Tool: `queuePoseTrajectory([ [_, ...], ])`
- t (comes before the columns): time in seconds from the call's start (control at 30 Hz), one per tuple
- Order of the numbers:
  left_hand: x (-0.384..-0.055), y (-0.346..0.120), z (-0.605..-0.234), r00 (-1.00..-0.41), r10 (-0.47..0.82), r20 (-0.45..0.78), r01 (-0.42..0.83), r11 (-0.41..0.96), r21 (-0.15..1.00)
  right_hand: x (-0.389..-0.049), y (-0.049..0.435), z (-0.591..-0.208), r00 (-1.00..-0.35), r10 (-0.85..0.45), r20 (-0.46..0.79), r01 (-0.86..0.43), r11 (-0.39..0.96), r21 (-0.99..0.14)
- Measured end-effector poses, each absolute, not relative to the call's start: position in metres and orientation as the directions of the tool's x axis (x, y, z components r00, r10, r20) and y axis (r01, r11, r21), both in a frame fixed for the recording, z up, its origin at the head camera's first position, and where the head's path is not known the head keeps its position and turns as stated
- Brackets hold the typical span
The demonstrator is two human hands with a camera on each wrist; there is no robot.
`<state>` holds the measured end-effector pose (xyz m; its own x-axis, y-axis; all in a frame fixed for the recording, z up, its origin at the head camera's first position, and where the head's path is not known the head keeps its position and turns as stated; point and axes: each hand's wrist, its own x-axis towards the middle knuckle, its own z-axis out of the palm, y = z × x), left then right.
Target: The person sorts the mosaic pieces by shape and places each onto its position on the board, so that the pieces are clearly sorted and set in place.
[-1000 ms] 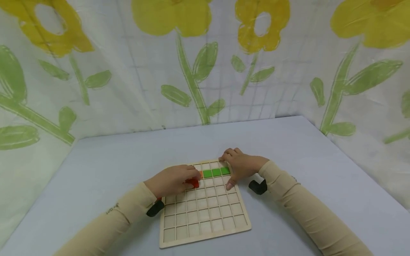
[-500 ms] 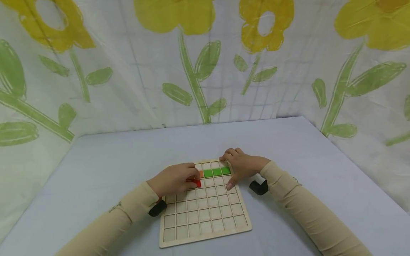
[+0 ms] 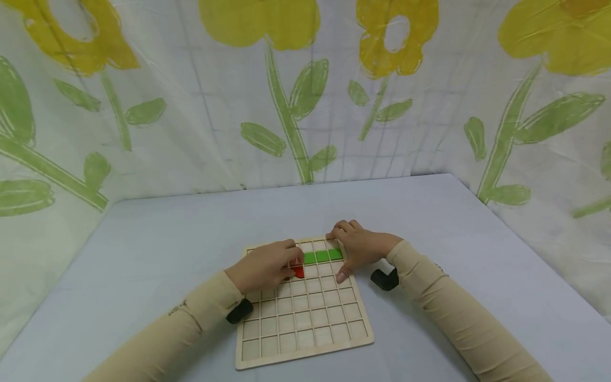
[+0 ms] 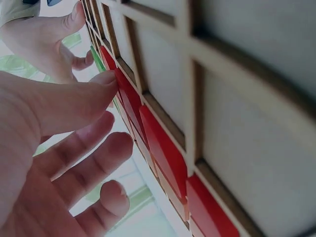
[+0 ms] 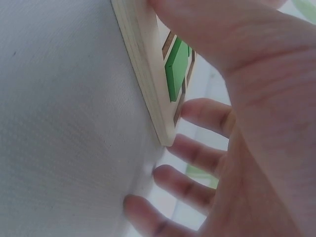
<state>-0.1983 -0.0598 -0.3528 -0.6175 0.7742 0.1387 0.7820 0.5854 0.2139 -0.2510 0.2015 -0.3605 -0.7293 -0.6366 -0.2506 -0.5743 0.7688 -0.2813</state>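
Observation:
In the head view a pale wooden grid board point(image 3: 305, 352) lies flat on the table. My left hand point(image 3: 266, 265) is over its upper left part, thumb and forefinger pinching at a red tile point(image 3: 298, 271). The left wrist view shows the left thumb point(image 4: 106, 81) against a row of red tiles point(image 4: 160, 143), the other fingers loosely bent. Orange tiles point(image 4: 170, 192) sit in the row behind. My right hand point(image 3: 361, 247) rests at the far right corner, thumb on the board and fingers spread at its far edge. Three green tiles point(image 3: 322, 255) lie beside it.
The pale table point(image 3: 167, 239) extends around the board. A white cloth with yellow flowers point(image 3: 258, 24) hangs behind it. Dark wrist devices, such as the one under the right wrist point(image 3: 384, 279), sit close to the table.
My left hand has shifted slightly right along the row, and the visible red tile has moved right with it. The orange patch beside the green tiles is now covered. The right hand stays put.

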Motion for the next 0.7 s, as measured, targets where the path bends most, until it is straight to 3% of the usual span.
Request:
queuePoseTrajectory([
  [0.3,-0.197,-0.057,-0.354,-0.682,0.724,0.102,0.725,0.652,0.222,-0.249,0.201,-0.359,-0.726,-0.642,-0.247,-0.582,0.764,-0.278],
  [0.57,-0.193,-0.074,-0.345,-0.655,0.740,0.152,0.752,0.616,0.236,-0.244,0.199,-0.352,-0.718,-0.651,-0.247,-0.593,0.758,-0.272],
  [0.7,-0.183,-0.105,-0.336,-0.715,0.688,0.126,0.690,0.665,0.285,-0.244,0.198,-0.351,-0.721,-0.645,-0.253,-0.585,0.762,-0.277],
])
